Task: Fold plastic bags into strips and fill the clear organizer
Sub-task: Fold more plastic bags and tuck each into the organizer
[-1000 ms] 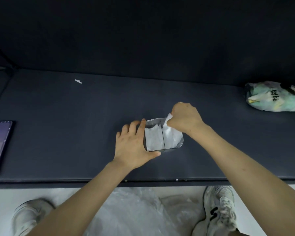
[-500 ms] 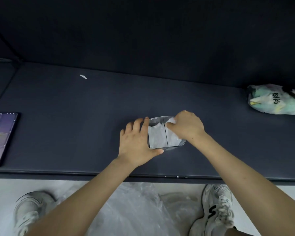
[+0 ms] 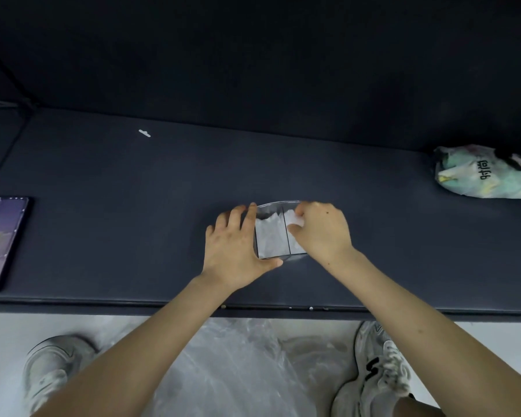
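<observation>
**Right hand on a strip in the organizer, left hand bracing it**

Your left hand [image 3: 238, 245] lies flat against the clear organizer [image 3: 271, 205]. The fingers are straight along its left wall and the thumb runs along the near wall. Nothing is gripped; it only presses and steadies.

Your right hand [image 3: 322, 233] is just right of the left, over the organizer's right end. Its fingers are curled and pinch a white folded bag strip [image 3: 293, 220] at the top of the right compartment. The hand hides the lower part of that strip, so you cannot tell how deep it sits.

The organizer stands on the dark table [image 3: 133, 221] between your two hands, touching both. A thin divider [image 3: 285, 236] splits it. A second strip [image 3: 269, 240] stands upright in the left compartment, right beside your left fingers.

- Well left of your left hand, at the table edge: a purple phone [image 3: 0, 239], lying flat.
- Far beyond your left hand: a small white scrap [image 3: 144, 133].
- Well right of your right hand and further back: a printed bag bundle [image 3: 478, 176].
- Below your forearms, on the floor: a clear plastic sheet [image 3: 229, 365] between two pale shoes [image 3: 379, 374].
</observation>
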The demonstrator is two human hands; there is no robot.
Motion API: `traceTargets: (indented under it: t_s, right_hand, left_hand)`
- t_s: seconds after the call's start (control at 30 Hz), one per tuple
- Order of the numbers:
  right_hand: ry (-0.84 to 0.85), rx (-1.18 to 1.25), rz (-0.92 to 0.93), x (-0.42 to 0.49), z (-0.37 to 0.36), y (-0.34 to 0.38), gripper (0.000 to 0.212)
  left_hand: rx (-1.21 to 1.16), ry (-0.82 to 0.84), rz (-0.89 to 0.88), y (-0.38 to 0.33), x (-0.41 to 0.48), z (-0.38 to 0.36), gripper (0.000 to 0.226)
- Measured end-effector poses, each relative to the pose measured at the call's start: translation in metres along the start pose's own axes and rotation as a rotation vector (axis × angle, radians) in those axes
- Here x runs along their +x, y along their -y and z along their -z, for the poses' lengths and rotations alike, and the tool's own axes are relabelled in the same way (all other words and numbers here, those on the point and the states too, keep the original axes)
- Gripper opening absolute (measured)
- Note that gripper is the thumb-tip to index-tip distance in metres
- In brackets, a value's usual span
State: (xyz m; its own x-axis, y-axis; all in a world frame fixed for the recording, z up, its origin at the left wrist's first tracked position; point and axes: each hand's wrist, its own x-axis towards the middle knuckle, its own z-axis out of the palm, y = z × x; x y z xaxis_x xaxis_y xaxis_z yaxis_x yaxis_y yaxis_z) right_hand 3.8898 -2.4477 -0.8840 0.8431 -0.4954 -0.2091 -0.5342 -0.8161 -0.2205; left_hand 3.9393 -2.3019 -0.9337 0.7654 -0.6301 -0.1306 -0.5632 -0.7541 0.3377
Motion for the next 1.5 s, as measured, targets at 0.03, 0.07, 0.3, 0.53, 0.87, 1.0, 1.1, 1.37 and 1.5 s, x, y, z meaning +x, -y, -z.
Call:
traceTargets:
  t_s: [0.03,0.07,0.3,0.53,0.87,1.0,1.1,1.37,1.5]
  right_hand:
    - [0.001,0.014,0.001,-0.001,0.003,0.000,0.021]
    - [-0.023,0.022,0.001,-0.002,0.007,-0.002,0.023]
    - [-0.103,0.008,-0.068,-0.001,-0.003,-0.009,0.017]
    - [-0.253,0.026,0.077,-0.006,-0.012,-0.018,0.040]
    - [-0.171,-0.226,0.320,0.003,-0.018,-0.027,0.016]
    - [-0.133,-0.253,0.270,0.006,-0.016,-0.030,0.017]
    - [-0.189,-0.182,0.336,0.009,-0.013,-0.027,0.016]
    - [0.077,-0.649,0.302,0.024,-0.021,-0.015,0.030]
    - [0.120,-0.786,0.227,0.025,-0.019,-0.016,0.027]
  left_hand:
    - [0.002,0.000,0.001,0.000,0.000,0.000,0.113]
    - [0.007,0.001,0.002,0.000,0.000,0.000,0.113]
    - [0.010,-0.003,0.007,0.002,-0.001,0.000,0.114]
    - [-0.002,-0.011,0.010,0.005,-0.002,0.000,0.113]
    - [-0.008,-0.014,-0.008,0.008,-0.002,0.000,0.113]
    - [-0.004,-0.025,-0.016,0.009,-0.003,0.000,0.113]
    - [-0.015,-0.040,-0.017,0.010,-0.002,-0.001,0.113]
    - [-0.013,-0.045,-0.023,0.011,-0.002,-0.001,0.112]
    - [-0.012,-0.033,-0.032,0.009,-0.002,-0.002,0.111]
